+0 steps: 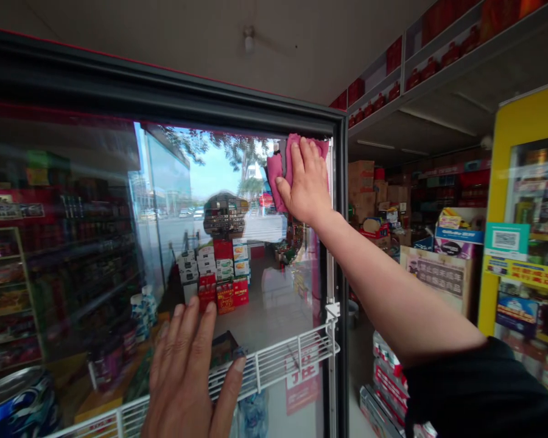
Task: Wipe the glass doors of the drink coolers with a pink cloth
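Observation:
My right hand (308,182) presses a pink cloth (295,152) against the upper right corner of a glass door (265,280). Its fingers point up over the cloth, and the thumb rests on a folded part at the left. Lower down, my left hand (187,377) is raised in front of the glass with its fingers stretched out and nothing in it; whether it touches the door cannot be told. A white wire rack (292,359) runs across the lower part of the door, partly hidden by my left hand.
The dark door frame (341,255) edges the glass. A can (18,401) stands at the lower left. On the right are a yellow cabinet (497,182), stacked cartons (360,182) and a cardboard sign (438,274). Reflections of shelves and a street cover the glass.

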The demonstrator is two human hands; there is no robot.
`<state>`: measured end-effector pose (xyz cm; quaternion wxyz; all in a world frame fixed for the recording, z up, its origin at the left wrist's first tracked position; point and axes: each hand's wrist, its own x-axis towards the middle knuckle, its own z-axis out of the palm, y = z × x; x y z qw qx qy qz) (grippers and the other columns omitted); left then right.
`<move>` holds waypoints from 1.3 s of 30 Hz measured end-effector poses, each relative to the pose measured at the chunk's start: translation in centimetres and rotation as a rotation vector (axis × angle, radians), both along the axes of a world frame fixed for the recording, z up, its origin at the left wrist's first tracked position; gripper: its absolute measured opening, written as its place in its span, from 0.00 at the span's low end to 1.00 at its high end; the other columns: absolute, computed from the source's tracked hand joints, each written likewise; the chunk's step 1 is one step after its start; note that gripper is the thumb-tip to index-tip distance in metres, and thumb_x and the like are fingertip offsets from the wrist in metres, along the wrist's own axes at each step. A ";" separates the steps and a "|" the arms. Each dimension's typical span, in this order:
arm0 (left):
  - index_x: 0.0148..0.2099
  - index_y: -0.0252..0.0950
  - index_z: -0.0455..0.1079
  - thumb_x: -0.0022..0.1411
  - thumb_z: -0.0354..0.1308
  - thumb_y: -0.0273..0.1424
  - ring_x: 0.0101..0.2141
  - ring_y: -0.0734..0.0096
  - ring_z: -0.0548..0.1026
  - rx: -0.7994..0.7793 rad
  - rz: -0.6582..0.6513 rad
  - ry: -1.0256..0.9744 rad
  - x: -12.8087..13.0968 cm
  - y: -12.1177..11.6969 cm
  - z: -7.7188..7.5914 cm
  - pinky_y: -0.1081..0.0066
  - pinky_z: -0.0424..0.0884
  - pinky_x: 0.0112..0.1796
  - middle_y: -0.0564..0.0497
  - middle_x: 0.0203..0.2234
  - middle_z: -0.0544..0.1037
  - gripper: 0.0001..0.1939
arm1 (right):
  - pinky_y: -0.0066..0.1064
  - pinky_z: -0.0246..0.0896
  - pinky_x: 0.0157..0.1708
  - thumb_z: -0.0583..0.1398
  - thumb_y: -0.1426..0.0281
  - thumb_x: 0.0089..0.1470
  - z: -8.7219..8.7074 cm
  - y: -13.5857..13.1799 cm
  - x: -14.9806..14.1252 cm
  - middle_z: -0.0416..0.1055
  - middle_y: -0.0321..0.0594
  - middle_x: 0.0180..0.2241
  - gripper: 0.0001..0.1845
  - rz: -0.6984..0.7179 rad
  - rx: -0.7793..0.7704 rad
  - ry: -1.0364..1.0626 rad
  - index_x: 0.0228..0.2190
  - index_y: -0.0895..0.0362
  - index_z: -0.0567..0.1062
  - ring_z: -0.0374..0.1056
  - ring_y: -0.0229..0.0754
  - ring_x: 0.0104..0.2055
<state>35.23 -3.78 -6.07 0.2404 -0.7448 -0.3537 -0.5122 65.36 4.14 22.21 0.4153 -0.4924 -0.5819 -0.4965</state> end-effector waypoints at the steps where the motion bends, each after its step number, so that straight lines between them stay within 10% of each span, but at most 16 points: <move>1: 0.85 0.40 0.43 0.74 0.55 0.41 0.82 0.47 0.51 -0.014 -0.003 0.002 0.2 -0.1 -0.1 0.43 0.54 0.77 0.40 0.83 0.51 0.45 | 0.64 0.36 0.82 0.50 0.50 0.74 -0.9 0.0 0.0 0.42 0.58 0.83 0.47 0.015 0.007 0.009 0.80 0.65 0.49 0.34 0.64 0.86; 10: 0.85 0.39 0.45 0.75 0.55 0.41 0.82 0.50 0.51 -0.053 -0.030 0.026 2.4 -1.8 -0.7 0.46 0.52 0.78 0.41 0.83 0.53 0.43 | 0.58 0.37 0.84 0.55 0.62 0.72 -11.6 -2.5 -0.4 0.45 0.56 0.83 0.42 0.012 -0.148 0.046 0.79 0.66 0.55 0.37 0.61 0.86; 25: 0.85 0.40 0.43 0.76 0.54 0.42 0.81 0.46 0.52 -0.075 -0.002 0.092 6.6 -3.9 -1.3 0.41 0.52 0.77 0.39 0.83 0.53 0.43 | 0.59 0.50 0.82 0.57 0.77 0.69 -21.3 -5.9 1.7 0.53 0.61 0.80 0.36 0.135 -0.361 -0.019 0.75 0.68 0.66 0.46 0.61 0.85; 30: 0.83 0.36 0.48 0.77 0.53 0.42 0.79 0.39 0.58 -0.101 0.031 0.121 8.4 -3.6 -0.6 0.31 0.57 0.74 0.34 0.81 0.58 0.40 | 0.57 0.58 0.80 0.57 0.76 0.69 -22.9 -7.8 2.1 0.65 0.60 0.75 0.29 0.371 -0.348 0.116 0.68 0.65 0.75 0.57 0.57 0.82; 36: 0.74 0.34 0.68 0.77 0.54 0.43 0.64 0.47 0.80 -0.189 0.025 0.194 9.9 -4.0 -1.1 0.32 0.55 0.75 0.34 0.66 0.80 0.30 | 0.45 0.82 0.55 0.51 0.66 0.76 -24.5 -12.9 3.0 0.86 0.53 0.52 0.22 0.493 -0.226 0.471 0.60 0.59 0.78 0.84 0.51 0.54; 39: 0.67 0.35 0.74 0.76 0.55 0.43 0.63 0.47 0.81 -0.184 0.033 0.203 10.1 -4.6 -1.8 0.33 0.54 0.76 0.36 0.62 0.83 0.26 | 0.42 0.81 0.39 0.51 0.58 0.76 -26.9 -16.9 3.7 0.85 0.43 0.38 0.21 0.530 -0.104 0.835 0.47 0.53 0.81 0.83 0.50 0.38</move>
